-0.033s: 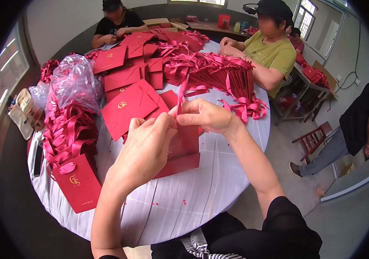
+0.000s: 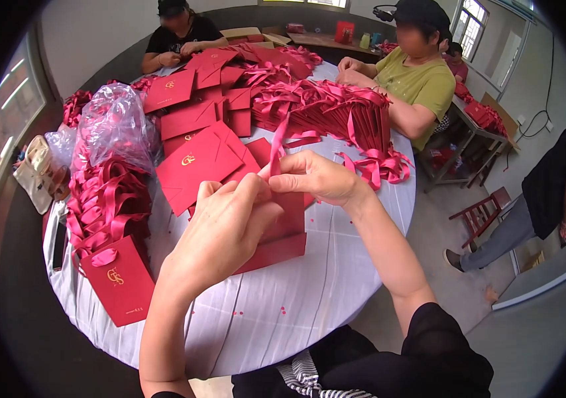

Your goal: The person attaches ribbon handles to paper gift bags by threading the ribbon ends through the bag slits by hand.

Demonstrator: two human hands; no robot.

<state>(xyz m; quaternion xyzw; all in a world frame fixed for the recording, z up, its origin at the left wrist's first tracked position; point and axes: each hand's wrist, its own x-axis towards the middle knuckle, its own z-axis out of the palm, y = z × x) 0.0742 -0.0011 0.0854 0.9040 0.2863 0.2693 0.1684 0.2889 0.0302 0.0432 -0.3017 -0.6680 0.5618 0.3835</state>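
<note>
Ribbon (image 2: 276, 152) runs lengthwise from your right hand (image 2: 313, 178), which pinches it, toward the table's (image 2: 323, 292) far edge; your left hand (image 2: 223, 229) curls just beside, fingertips hidden, grip uncertain; the red bag (image 2: 276, 252) lies beneath both.

Soft light, bright window (image 2: 472, 26), bowed fisheye edges, black corners

Has pale walls (image 2: 104, 33), a bright barred window (image 2: 472, 25) at upper right and, at far left, a framed pane (image 2: 14, 99) streaked with light. Shows grey floor (image 2: 422, 239), a reddish wooden stool (image 2: 499, 197), a side table (image 2: 493, 136), a dark wall cable (image 2: 552, 66) and a white-clothed round table (image 2: 323, 298).
</note>
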